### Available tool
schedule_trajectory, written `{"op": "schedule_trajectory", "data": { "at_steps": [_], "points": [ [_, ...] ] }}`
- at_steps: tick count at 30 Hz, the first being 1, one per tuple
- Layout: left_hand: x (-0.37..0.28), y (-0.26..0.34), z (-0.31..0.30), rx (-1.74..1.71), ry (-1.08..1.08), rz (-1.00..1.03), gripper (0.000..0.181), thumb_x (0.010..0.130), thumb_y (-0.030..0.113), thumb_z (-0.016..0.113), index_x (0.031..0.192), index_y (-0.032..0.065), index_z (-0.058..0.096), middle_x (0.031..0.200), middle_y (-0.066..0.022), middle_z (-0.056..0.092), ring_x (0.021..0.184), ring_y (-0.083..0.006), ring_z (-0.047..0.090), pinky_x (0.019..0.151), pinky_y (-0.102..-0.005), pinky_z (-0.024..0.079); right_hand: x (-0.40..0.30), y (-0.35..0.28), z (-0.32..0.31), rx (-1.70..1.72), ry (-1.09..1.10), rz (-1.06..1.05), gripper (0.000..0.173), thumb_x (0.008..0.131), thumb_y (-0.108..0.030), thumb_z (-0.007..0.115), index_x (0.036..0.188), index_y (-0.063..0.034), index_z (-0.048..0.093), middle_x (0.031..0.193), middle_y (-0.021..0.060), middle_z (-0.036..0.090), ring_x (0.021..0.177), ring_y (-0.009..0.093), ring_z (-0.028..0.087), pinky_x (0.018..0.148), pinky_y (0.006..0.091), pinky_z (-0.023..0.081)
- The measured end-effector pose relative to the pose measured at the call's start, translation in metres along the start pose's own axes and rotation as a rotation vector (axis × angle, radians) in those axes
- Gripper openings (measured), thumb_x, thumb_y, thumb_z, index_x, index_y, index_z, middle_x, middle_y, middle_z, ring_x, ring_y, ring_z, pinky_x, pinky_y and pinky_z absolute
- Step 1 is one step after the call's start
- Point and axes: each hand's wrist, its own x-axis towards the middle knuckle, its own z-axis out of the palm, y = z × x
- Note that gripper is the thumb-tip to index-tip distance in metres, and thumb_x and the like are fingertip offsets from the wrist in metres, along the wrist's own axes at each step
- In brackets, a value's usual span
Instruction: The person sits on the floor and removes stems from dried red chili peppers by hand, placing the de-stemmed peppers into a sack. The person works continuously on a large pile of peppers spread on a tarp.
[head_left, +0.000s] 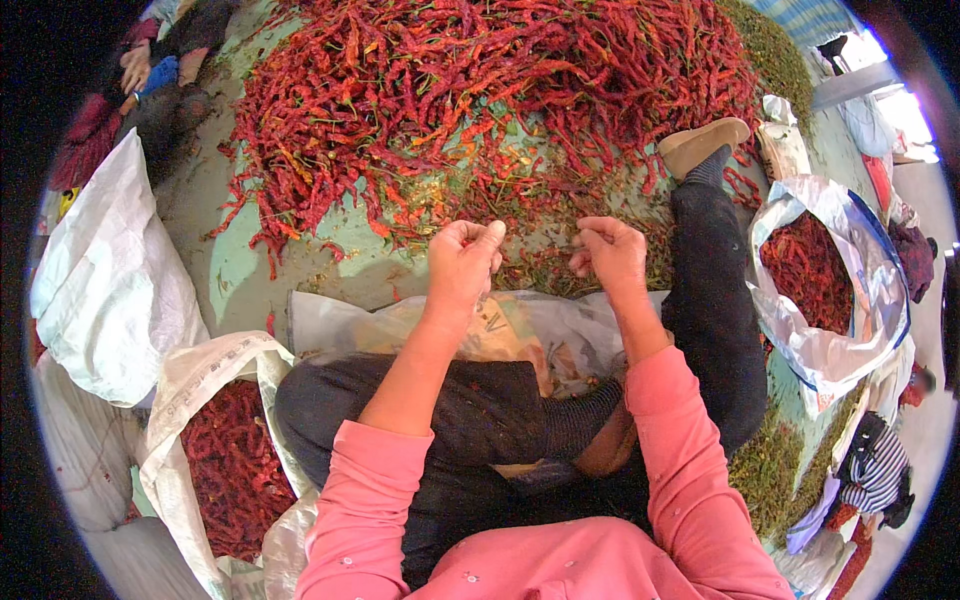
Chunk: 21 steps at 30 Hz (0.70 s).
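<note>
My left hand (465, 256) is closed just above the near edge of a spread of dried red chili peppers (465, 67). A bit of red shows between its curled fingers, apparently part of a chili pepper mostly hidden by the hand. To its right, and apart from it, my right hand (611, 251) has its thumb and index finger drawn together. Whether something small sits in that pinch cannot be made out. Under both hands lie broken peppers, green stems and loose bits (540, 255) on the pale green floor sheet (232, 255).
Open sacks of red peppers stand at left, with a white rim (161, 450), and at right, with a clear plastic rim (772, 285). A full white sack (112, 285) leans at far left. Stem heaps (765, 465) lie at right. Other people (150, 82) sit around. A printed bag (337, 322) lies by my legs.
</note>
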Motion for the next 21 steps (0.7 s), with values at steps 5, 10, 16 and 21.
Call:
{"op": "schedule_trajectory", "data": {
  "at_steps": [5, 10, 16, 21],
  "points": [
    [0.003, 0.002, -0.002, -0.230, 0.018, -0.073, 0.012, 0.084, 0.013, 0.058, 0.077, 0.0086, 0.050, 0.065, 0.0014, 0.051, 0.049, -0.0044, 0.044, 0.033, -0.0174, 0.025, 0.001, 0.017, 0.004, -0.645, 0.056, -0.579, 0.011, 0.075, -0.003, 0.057, 0.086, -0.0028, 0.060, 0.080, 0.0133, 0.061, 0.071, 0.031, 0.059, 0.062, 0.0395, 0.049],
    [0.004, 0.004, -0.006, -0.240, 0.026, -0.057, 0.014, 0.083, 0.013, 0.060, 0.075, 0.0061, 0.051, 0.059, 0.0009, 0.049, 0.045, -0.0047, 0.043, 0.032, -0.0179, 0.024, -0.010, 0.014, 0.043, -0.925, -0.137, -0.451, 0.013, 0.073, -0.013, 0.060, 0.083, -0.0041, 0.060, 0.080, 0.0139, 0.059, 0.073, 0.034, 0.057, 0.065, 0.0414, 0.047],
    [0.005, 0.004, -0.008, -0.204, 0.043, -0.011, 0.011, 0.083, 0.011, 0.059, 0.075, 0.0054, 0.054, 0.062, 0.0010, 0.051, 0.048, -0.0042, 0.044, 0.033, -0.0174, 0.026, -0.009, 0.011, 0.056, -1.083, -0.112, -0.374, 0.017, 0.075, -0.018, 0.057, 0.079, -0.0022, 0.058, 0.083, 0.0163, 0.060, 0.078, 0.035, 0.059, 0.065, 0.0446, 0.048],
    [0.006, 0.000, -0.007, -0.121, -0.097, -0.105, 0.012, 0.084, 0.013, 0.058, 0.075, 0.0047, 0.056, 0.058, 0.0000, 0.051, 0.044, -0.0052, 0.041, 0.034, -0.0186, 0.026, 0.003, 0.013, 0.040, -0.556, -0.121, -0.297, 0.017, 0.074, -0.015, 0.062, 0.079, 0.0008, 0.060, 0.067, 0.0131, 0.060, 0.058, 0.022, 0.058, 0.053, 0.0362, 0.046]
  ]
}}
